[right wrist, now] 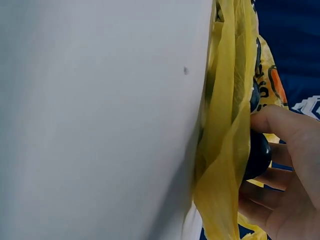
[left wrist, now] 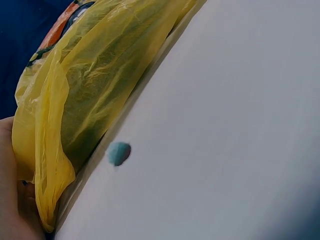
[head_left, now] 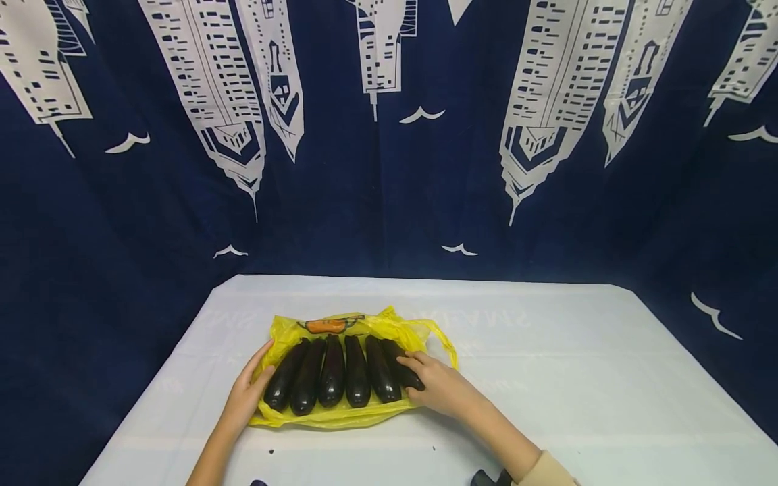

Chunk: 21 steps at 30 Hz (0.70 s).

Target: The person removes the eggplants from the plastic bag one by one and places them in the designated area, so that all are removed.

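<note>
Several dark, glossy eggplants lie side by side in a row on a yellow plastic bag. My right hand grips the rightmost eggplant, its thumb and fingers on either side. In the right wrist view this eggplant shows its rounded end between the thumb and fingers, beside the crumpled bag. My left hand lies along the bag's left edge, fingers extended, thumb close to the leftmost eggplant. The left wrist view shows only part of that hand against the yellow film.
The bag lies on a white table; its loop handle sticks out at the back right. A dark object sits at the front edge by the right sleeve. Small dark specks dot the tabletop. A navy patterned curtain hangs behind.
</note>
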Motion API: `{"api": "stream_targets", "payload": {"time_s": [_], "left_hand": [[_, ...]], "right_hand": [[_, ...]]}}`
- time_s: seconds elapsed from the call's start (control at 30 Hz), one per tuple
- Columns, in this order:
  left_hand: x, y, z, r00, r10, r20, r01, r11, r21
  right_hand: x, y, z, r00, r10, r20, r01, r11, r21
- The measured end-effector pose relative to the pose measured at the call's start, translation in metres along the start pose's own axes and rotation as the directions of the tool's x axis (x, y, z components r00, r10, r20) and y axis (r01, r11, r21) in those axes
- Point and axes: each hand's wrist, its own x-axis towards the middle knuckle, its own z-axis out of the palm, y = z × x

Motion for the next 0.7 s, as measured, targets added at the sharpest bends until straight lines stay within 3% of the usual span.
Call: {"api": "stream_targets", "payload": {"time_s": [0.4,0.7], "left_hand": [[0.0,0.0,0.001,1.0,-0.013,0.001,0.013,1.0,-0.008],[-0.001,0.0,0.0,1.0,-0.006,0.0,0.006,1.0,0.007]], "right_hand": [[-0.012,-0.003,-0.01,0.999,-0.007,-0.04,0.007,1.0,-0.009],[-0.027,-0.005,-0.018,0.99,-0.074,-0.124,0.068,0.996,-0.052]]}}
